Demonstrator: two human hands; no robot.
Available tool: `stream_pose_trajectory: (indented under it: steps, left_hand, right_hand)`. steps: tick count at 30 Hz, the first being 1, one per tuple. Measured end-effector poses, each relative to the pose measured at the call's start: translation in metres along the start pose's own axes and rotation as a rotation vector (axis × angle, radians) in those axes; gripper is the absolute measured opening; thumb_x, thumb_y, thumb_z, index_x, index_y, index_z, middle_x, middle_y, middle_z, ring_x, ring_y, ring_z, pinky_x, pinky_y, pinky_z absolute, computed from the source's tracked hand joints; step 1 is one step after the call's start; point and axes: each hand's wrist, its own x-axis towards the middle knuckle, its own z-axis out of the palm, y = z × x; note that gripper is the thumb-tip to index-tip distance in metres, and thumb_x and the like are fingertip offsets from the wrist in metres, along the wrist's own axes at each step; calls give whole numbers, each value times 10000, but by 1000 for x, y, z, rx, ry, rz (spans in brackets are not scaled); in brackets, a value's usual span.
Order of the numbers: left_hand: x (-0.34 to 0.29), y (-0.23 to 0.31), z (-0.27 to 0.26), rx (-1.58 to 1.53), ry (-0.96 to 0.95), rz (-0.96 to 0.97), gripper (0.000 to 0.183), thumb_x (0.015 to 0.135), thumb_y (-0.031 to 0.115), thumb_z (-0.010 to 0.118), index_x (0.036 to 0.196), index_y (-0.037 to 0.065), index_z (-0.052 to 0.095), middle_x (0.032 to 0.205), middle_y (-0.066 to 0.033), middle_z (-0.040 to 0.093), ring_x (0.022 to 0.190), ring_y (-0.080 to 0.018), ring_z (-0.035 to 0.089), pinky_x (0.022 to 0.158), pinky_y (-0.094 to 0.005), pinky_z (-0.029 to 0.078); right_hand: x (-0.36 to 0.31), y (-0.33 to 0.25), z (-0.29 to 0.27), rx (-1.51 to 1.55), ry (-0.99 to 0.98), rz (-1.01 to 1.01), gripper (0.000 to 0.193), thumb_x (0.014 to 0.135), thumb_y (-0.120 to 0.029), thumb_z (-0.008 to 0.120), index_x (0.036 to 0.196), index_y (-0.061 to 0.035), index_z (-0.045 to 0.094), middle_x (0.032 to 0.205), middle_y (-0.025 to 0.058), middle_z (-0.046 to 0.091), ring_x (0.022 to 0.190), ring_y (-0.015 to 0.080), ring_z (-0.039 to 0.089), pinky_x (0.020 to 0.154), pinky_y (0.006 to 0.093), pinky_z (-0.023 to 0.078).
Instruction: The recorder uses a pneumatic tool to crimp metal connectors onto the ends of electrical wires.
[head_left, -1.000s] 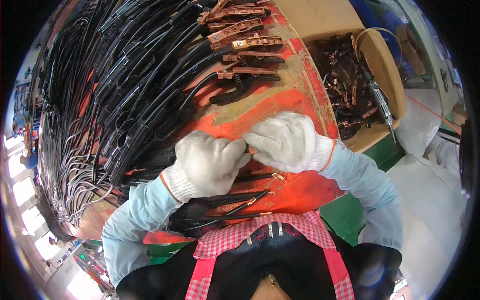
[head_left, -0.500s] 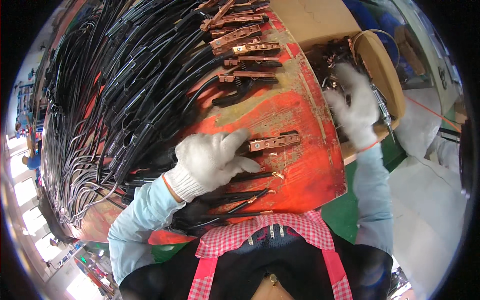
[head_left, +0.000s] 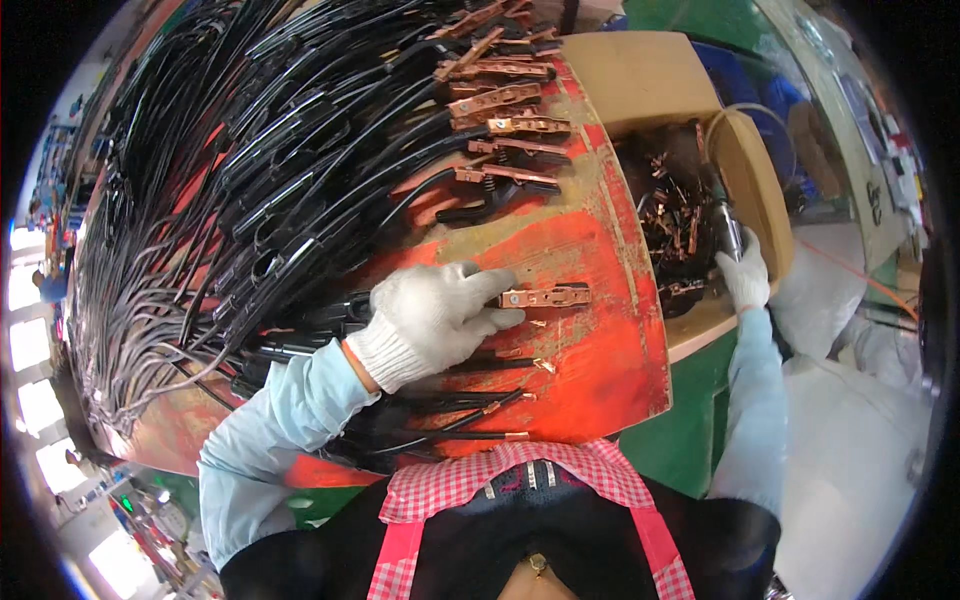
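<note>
Copper clamp, flat and toothed, black cable trailing from its near end, lies on the worn red worktop; my left hand, in a white knit glove, rests flat over the cable end, fingers spread, pinning it rather than gripping; clamp jaws stick out just past my fingertips. My right hand, gloved too, is off the worktop's far edge, closed around a metal-bodied power tool beside the cardboard box of loose copper parts.

Worn red workbench — black cables heaped across it, copper clamps along the edge.
</note>
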Motion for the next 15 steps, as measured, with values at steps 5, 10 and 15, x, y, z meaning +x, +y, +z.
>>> stream_pose_trajectory:
  steps: [5, 10, 15]
  left_hand:
    - [6, 2, -1, 31, 65, 12, 291, 866, 372, 734, 1082, 177, 723, 793, -110, 692, 699, -325, 683, 573, -426, 521]
    - [16, 7, -3, 31, 46, -117, 284, 888, 361, 710, 1079, 151, 718, 872, -147, 695, 769, -343, 692, 626, -430, 537]
    - [13, 7, 1, 67, 103, -85, 281, 897, 374, 703, 1070, 152, 711, 854, -151, 689, 768, -349, 692, 631, -440, 540]
  right_hand:
    - [-67, -62, -29, 996, 219, -74, 582, 842, -175, 755, 1343, 17, 531, 1058, 124, 682, 808, 210, 677, 730, 306, 545]
    - [-125, -144, -84, 1575, 184, -475, 132, 938, -35, 580, 1048, 5, 642, 874, 112, 653, 710, 166, 629, 576, 266, 524]
    - [-164, -228, -80, 1536, 385, -894, 208, 873, -31, 574, 1044, 85, 602, 868, 188, 611, 740, 277, 619, 569, 364, 529]
